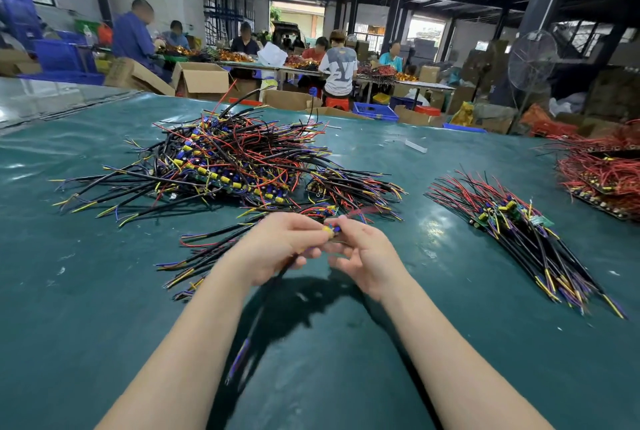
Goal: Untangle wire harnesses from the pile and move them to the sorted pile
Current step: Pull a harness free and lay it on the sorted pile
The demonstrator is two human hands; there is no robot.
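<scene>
A big tangled pile of wire harnesses (228, 162), black, red, yellow and blue, lies on the green table (104, 291) ahead of me to the left. The sorted pile (519, 232) lies at the right, its wires side by side. Between the two, close to me, both hands hold one wire harness (330, 229) above the table. My left hand (277, 246) grips its black cable, which hangs down blurred towards me. My right hand (363, 256) pinches its small yellow and blue part at the fingertips. A few loose harnesses (207, 249) lie left of my left hand.
A heap of red wires on boards (602, 169) sits at the far right edge of the table. A small white piece (415, 146) lies further back. Beyond the table several people work at benches among cardboard boxes (201, 79), blue crates and a standing fan (530, 62).
</scene>
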